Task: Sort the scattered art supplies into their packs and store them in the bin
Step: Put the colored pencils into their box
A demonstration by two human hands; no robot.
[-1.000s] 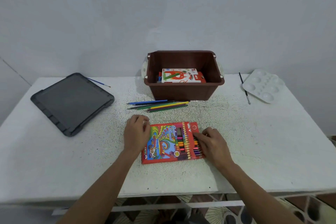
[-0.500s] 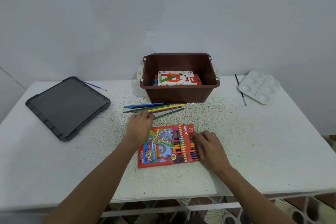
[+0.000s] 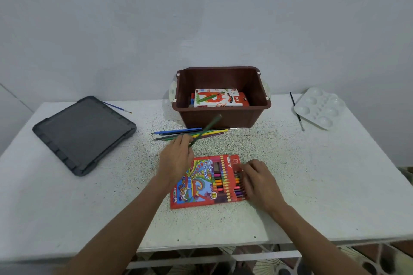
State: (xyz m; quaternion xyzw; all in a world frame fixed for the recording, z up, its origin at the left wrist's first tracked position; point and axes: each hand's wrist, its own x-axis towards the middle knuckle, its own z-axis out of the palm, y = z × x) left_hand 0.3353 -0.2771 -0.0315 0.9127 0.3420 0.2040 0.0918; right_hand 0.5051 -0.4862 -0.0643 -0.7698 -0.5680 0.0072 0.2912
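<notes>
Head view: at upper centre the brown bin [image 3: 223, 119] is already holding an oil pastels box [image 3: 215, 98]. At lower centre the red pencil pack [image 3: 199, 185] is lying partly filled on the table [image 3: 89, 207], with loose pencils [image 3: 178, 131] waiting just in front of the bin. The left hand [image 3: 176, 161] is pinching a green pencil [image 3: 206, 128], now lifting it where half a second ago it was only reaching. The right hand [image 3: 257, 178] is resting curled on the pack's open end; too blurred to tell whether it is gripping

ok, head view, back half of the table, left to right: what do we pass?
Black tray → brown bin → white paint palette.
</notes>
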